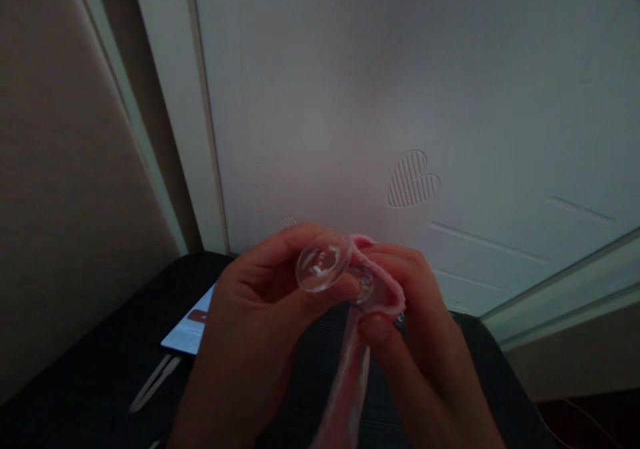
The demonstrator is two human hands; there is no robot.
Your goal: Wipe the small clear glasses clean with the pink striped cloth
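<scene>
We hold a small clear glass piece up in front of a white panelled door, our left hand curled around it with fingers above and thumb below, its round flat disc turned toward the camera. Our right hand is closed on a pink cloth, thumb and fingers pinching the fabric around the far part of the glass, so both hands meet on the one object. The glass runs roughly from the disc at the left hand rightward into the cloth, and the left hand is the one bearing it; a strip of the cloth hangs straight down between the wrists. What lies beyond the disc is wrapped in fabric, so we cannot tell whether a stem or a bowl sits inside. Below, a dark table carries a lit phone and a pale slender object, too dim to identify. Both forearms are cut off by the bottom edge.
</scene>
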